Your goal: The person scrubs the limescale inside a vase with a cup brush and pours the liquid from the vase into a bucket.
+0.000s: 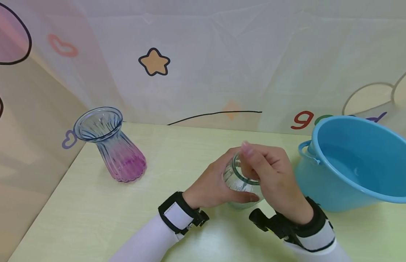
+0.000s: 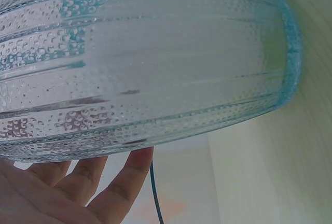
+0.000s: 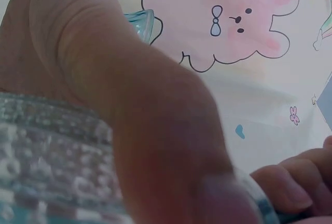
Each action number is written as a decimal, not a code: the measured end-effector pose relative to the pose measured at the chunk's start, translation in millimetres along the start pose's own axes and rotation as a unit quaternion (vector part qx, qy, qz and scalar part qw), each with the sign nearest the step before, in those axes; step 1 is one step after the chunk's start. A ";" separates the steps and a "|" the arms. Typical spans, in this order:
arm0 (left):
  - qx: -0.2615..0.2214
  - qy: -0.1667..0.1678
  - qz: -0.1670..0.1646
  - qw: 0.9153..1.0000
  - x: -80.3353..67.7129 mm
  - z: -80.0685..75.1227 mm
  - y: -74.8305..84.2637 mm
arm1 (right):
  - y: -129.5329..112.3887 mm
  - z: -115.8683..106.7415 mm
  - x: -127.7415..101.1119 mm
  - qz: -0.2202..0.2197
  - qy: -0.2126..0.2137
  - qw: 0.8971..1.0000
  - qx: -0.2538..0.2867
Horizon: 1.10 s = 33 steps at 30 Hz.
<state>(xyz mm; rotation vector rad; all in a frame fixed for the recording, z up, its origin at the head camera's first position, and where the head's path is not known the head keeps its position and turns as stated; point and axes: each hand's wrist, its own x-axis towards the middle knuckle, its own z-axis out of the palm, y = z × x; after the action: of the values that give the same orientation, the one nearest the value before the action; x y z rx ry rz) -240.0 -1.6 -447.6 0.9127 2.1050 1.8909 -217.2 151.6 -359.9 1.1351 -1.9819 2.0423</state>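
A clear, textured glass jar with a faint blue-green tint stands on the table in front of me, tilted a little. My left hand grips it from the left, thumb across the near side and fingers behind. Up close in the left wrist view, the dimpled, ribbed glass wall shows above my fingers. At the jar's mouth is my right hand, fingers bent right over the rim and partly covering the opening. I cannot tell whether it pinches anything there.
To the right of my hands stands a light blue bucket with a handle. A ribbed glass vase, bluish above and pink below, stands at the back left of the pale table. Behind it hangs a printed cloth.
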 end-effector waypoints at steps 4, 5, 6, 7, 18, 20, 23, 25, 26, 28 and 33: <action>0.004 0.003 -0.007 1.000 -0.8 0.2 -0.6 | -0.9 -0.1 0.9 -0.016 0.011 0.999 0.028; 0.005 0.004 -0.010 1.000 -1.0 0.3 -0.6 | -1.2 -0.3 1.0 -0.017 0.016 0.999 0.038; 0.007 0.004 -0.012 1.000 -1.1 0.5 -0.4 | -1.2 -0.5 1.0 -0.022 0.019 0.998 0.048; 0.008 0.004 -0.014 1.000 -1.1 0.7 -0.2 | -1.0 -1.0 0.9 -0.029 0.023 0.998 0.059; 0.032 0.014 -0.026 0.999 -1.5 2.0 2.0 | 0.5 -16.3 -5.2 -0.130 0.067 0.970 0.195; 0.035 0.015 -0.026 0.999 -1.7 1.7 1.9 | -1.1 -17.9 -6.1 -0.135 0.064 0.967 0.208; 0.030 0.013 -0.027 0.999 -2.0 1.3 1.3 | -1.4 -17.7 -6.8 -0.129 0.045 0.969 0.206; 0.024 0.013 -0.032 0.999 -2.4 1.1 1.2 | -0.5 -16.2 -6.9 -0.122 0.028 0.974 0.188; 0.023 0.012 -0.033 0.999 -2.5 1.1 1.1 | -0.1 -15.2 -6.6 -0.116 0.022 0.977 0.177; 0.024 0.012 -0.033 0.999 -2.5 1.1 1.0 | 0.7 -12.9 -5.9 -0.104 0.015 0.982 0.157; 0.024 0.013 -0.026 0.999 -1.9 0.9 0.5 | 0.4 -7.1 -2.0 -0.064 0.009 0.990 0.127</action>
<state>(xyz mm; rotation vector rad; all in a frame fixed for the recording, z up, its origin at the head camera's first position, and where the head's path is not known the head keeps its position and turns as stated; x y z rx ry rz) -237.9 -1.8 -447.7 0.8402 2.1757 1.8448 -219.0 158.6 -360.5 1.2473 -1.6275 2.2730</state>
